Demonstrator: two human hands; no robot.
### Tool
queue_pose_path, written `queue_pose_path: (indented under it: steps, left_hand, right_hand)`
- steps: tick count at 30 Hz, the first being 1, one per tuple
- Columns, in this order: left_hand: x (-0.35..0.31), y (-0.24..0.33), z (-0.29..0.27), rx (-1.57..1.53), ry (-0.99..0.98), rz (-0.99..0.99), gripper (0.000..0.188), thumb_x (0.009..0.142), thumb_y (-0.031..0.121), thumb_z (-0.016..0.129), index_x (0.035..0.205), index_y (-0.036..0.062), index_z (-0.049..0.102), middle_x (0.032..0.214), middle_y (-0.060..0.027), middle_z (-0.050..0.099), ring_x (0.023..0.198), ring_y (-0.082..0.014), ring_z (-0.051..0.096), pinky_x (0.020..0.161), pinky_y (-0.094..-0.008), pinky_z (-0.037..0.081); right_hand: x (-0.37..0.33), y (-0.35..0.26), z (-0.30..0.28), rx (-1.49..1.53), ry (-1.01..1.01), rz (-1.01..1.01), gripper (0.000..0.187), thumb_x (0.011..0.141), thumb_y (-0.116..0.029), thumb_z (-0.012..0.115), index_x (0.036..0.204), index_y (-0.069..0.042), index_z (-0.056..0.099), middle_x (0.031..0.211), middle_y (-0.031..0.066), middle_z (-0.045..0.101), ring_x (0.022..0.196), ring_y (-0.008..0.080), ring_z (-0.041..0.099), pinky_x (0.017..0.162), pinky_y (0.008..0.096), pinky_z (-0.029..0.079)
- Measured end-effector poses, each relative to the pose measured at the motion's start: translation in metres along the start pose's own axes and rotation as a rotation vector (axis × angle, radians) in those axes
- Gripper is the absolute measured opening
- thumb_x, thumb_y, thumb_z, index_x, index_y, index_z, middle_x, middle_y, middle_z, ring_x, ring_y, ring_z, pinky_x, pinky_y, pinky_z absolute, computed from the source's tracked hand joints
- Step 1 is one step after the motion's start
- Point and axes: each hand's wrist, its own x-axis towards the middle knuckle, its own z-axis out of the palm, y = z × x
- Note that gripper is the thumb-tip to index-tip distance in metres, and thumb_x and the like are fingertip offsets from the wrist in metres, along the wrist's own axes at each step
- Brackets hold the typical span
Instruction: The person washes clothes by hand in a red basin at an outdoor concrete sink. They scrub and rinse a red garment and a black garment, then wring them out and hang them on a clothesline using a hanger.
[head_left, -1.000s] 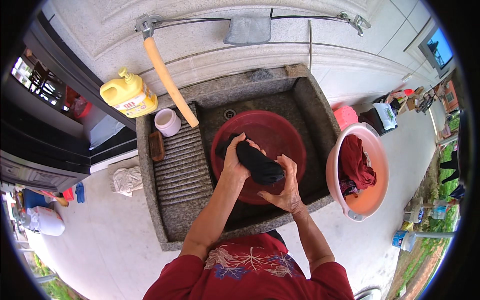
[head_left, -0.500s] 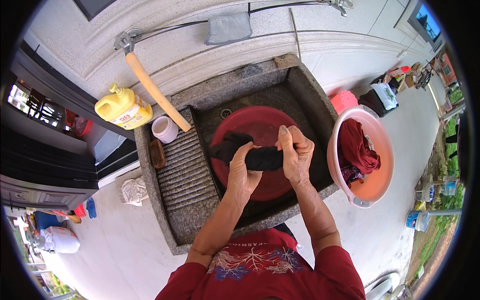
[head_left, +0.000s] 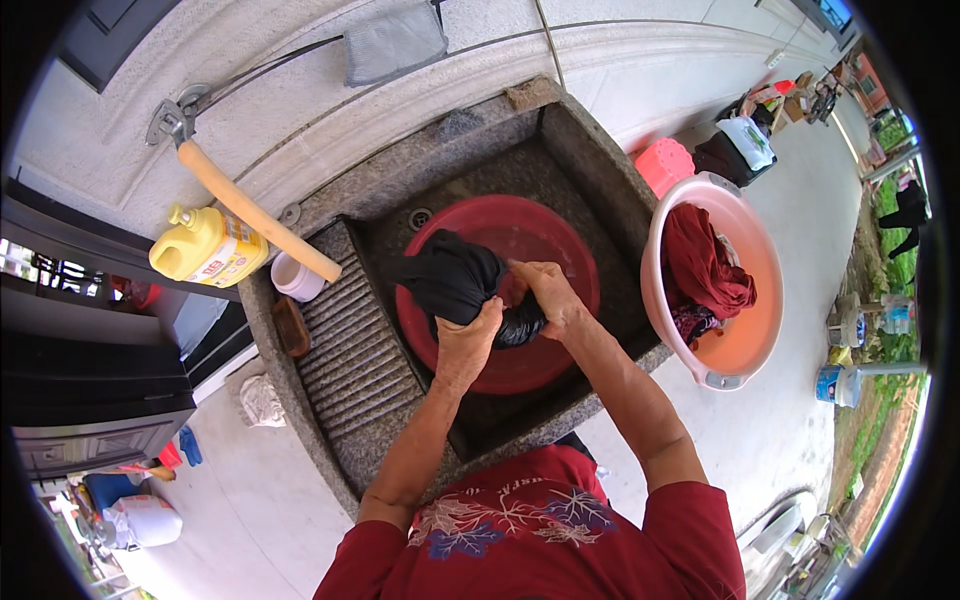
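Observation:
A black cloth garment [head_left: 455, 275] is bunched between both hands above a red basin [head_left: 570, 250]. My left hand [head_left: 468, 340] grips its lower part with the thumb up. My right hand [head_left: 548, 295] is closed on the right side of the cloth, its fingers partly hidden behind it. The basin stands in a dark stone sink [head_left: 400, 190]. Just left of the basin lies the sink's ridged washboard [head_left: 350, 340]. What kind of garment this is cannot be made out.
Right of the sink stands a pink tub [head_left: 765, 300] holding dark red clothes [head_left: 710, 270]. A tan hose [head_left: 240, 205] hangs from the tap over the washboard. A yellow pump jug [head_left: 210, 250], a pale cup [head_left: 297, 277] and a brown brush [head_left: 291, 328] line the left edge.
The black cloth was stretched in a tight twist between my hands; now it is looser and bunched, bulging upward at the left. My right hand has moved left and lower. The view has shifted.

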Motion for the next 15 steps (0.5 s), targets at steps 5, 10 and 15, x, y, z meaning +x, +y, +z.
queue_pose_path:
  steps: [5, 10, 15]
  left_hand:
    - [0.005, 0.016, 0.013, 0.097, -0.113, -0.013, 0.012, 0.081, -0.001, 0.061, 0.093, 0.0011, 0.059, 0.086, -0.0011, 0.057, 0.075, -0.0082, 0.055, 0.069, -0.0224, 0.047]
    - [0.013, 0.007, 0.006, -0.203, -0.098, -0.072, 0.011, 0.081, -0.001, 0.062, 0.091, -0.0010, 0.061, 0.088, -0.0066, 0.063, 0.077, -0.0125, 0.061, 0.069, -0.0249, 0.051]
    - [0.025, 0.016, -0.003, -0.484, 0.097, -0.342, 0.007, 0.079, 0.009, 0.064, 0.081, 0.0062, 0.058, 0.073, -0.0027, 0.059, 0.066, -0.0160, 0.061, 0.067, -0.0327, 0.053]
  right_hand:
    - [0.010, 0.012, -0.012, 0.119, 0.008, 0.129, 0.026, 0.088, -0.017, 0.054, 0.067, -0.003, 0.052, 0.061, 0.0043, 0.048, 0.055, 0.0146, 0.048, 0.052, 0.0291, 0.043]
    - [0.017, 0.023, -0.018, 0.345, -0.003, 0.241, 0.029, 0.089, -0.023, 0.053, 0.065, -0.006, 0.050, 0.063, 0.0043, 0.048, 0.059, 0.0160, 0.049, 0.056, 0.0309, 0.045]
    - [-0.007, 0.023, -0.005, 0.754, -0.112, 0.079, 0.043, 0.088, -0.044, 0.051, 0.070, -0.005, 0.058, 0.069, 0.0061, 0.056, 0.071, 0.0207, 0.057, 0.072, 0.0346, 0.051]
